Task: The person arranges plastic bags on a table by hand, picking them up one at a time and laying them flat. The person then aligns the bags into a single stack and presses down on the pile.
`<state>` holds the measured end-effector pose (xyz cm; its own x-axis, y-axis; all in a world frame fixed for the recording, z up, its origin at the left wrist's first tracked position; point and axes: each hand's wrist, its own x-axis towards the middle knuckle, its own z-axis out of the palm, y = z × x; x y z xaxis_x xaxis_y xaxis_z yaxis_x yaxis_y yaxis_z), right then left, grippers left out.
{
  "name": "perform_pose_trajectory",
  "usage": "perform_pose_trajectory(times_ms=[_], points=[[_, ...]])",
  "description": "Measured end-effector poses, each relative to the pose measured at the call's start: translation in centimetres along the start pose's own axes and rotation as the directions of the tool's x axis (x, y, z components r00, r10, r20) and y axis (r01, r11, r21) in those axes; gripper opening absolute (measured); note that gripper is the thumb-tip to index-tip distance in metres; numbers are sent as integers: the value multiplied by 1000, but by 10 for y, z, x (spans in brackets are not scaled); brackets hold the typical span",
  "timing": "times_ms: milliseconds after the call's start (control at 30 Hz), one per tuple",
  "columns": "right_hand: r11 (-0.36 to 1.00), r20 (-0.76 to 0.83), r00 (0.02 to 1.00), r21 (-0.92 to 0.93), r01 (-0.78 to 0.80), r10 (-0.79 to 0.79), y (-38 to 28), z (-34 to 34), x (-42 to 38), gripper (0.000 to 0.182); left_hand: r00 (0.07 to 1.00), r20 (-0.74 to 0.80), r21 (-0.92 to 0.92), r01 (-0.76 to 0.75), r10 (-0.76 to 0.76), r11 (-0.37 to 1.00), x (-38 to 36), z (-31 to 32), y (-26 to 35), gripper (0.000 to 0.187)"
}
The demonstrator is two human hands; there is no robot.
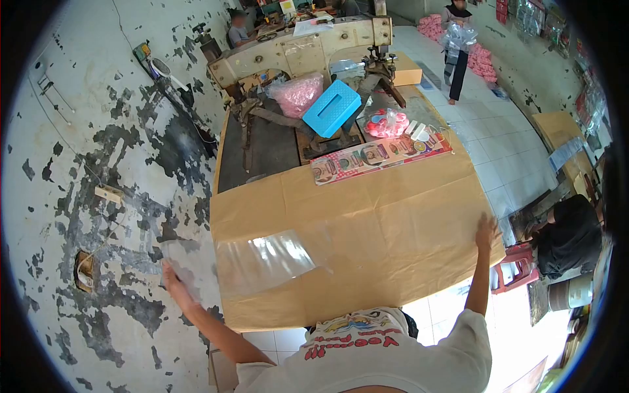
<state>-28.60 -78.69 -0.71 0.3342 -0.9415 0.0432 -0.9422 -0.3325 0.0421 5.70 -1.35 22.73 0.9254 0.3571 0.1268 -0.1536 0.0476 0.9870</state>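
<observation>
Clear plastic sheet (272, 259), lower left, long axis running rightward from your nearer, gripping left hand (171, 280); right hand (487, 232) spread, empty

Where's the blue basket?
In the head view, the blue basket is upper middle, just right of the bigger pink-filled bag and in front of the big metal machine.

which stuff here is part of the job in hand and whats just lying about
Seemingly in use:
transparent plastic, on the table and at the left hand
brown-covered table, right hand at its edge

Apparently just lying about:
blue basket
large pink bag
printed strip
</observation>
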Motion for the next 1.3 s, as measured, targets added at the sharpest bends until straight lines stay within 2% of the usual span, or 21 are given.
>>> perform_pose_trajectory(times_ms=[67, 167, 200, 233, 300, 333, 367, 433, 467, 500, 533, 567, 600, 700, 800, 900, 1000, 1100, 1167, 1233, 1300], points=[[996, -60, 998, 90, 11, -5, -1, -4, 5, 44, 993, -95, 43, -63, 67, 997, 23, -15, -15, 31], [891, -225, 955, 369, 265, -192, -24, 3, -14, 36, 979, -72, 283, 204, -191, 937, 84, -104, -127, 33], [809, -263, 935, 478, 342, -240, -52, -9, -39, 33, 948, -73, 466, 306, -309, 830, 101, -139, -175, 34], [788, -271, 914, 469, 398, -301, -75, -13, -63, 33, 902, -87, 733, 345, -423, 586, 114, -163, -213, 36], [763, -213, 899, 476, 438, -383, -116, -8, -102, 36, 999, 47, 993, -44, -23, 106, 68, -118, -214, 42], [761, -141, 899, 488, 428, -415, -132, -3, -118, 40, 971, 221, 918, -239, 92, 315, 68, -119, -262, 42], [778, -146, 892, 442, 446, -428, -147, -8, -135, 43, 940, 217, 664, 54, -261, 746, 29, -66, -234, 46], [801, -159, 873, 349, 486, -461, -172, -23, -160, 48, 709, 372, 427, 442, -599, 789, -40, 22, -216, 40], [809, -88, 885, 372, 455, -457, -178, -26, -163, 51, 630, 508, 558, 279, -587, 782, -61, 49, -229, 52], [808, -83, 883, 370, 458, -462, -180, -29, -163, 52, 583, 642, 686, -146, -498, 713, -83, 77, -244, 63], [810, -75, 881, 364, 460, -466, -180, -31, -162, 52, 538, 735, 675, -526, -413, 517, -103, 107, -252, 76], [813, -68, 880, 354, 462, -470, -178, -32, -159, 52, 546, 754, 654, -676, -365, 341, -119, 132, -260, 88], [813, -75, 879, 352, 465, -470, -175, -31, -156, 52, 696, 631, 771, -511, -343, 380, -149, 162, -227, 100], [833, -92, 893, 327, 446, -441, -160, -28, -143, 52, 751, 569, 815, -462, -334, 351, -167, 210, -228, 114], [881, -93, 928, 293, 372, -361, -149, -27, -127, 52, 746, 563, 822, -462, -354, 334, -176, 230, -227, 105], [908, -93, 950, 279, 313, -299, -141, -26, -114, 53, 754, 645, 764, -639, -122, 85, -179, 232, -268, 82], [919, -100, 957, 270, 289, -271, -132, -20, -100, 54, 713, 622, 780, -529, -324, 333, -156, 228, -239, 50], [933, -80, 967, 253, 255, -243, -115, -17, -75, 54, 502, 837, 508, -566, -218, 649, -99, 198, -179, 28], [948, -64, 975, 230, 220, -211, -100, -11, -55, 55, 503, 762, 435, 67, -407, 898, -94, 179, -111, 22], [968, -37, 993, 221, 118, -112, -89, -16, -39, 54, 587, 756, 207, 203, -288, 957, -104, 159, -22, 21], [982, -26, 999, 185, 27, -22, -82, -17, -24, 52, 771, 621, 16, 163, -138, 986, -91, 118, -3, 15]])
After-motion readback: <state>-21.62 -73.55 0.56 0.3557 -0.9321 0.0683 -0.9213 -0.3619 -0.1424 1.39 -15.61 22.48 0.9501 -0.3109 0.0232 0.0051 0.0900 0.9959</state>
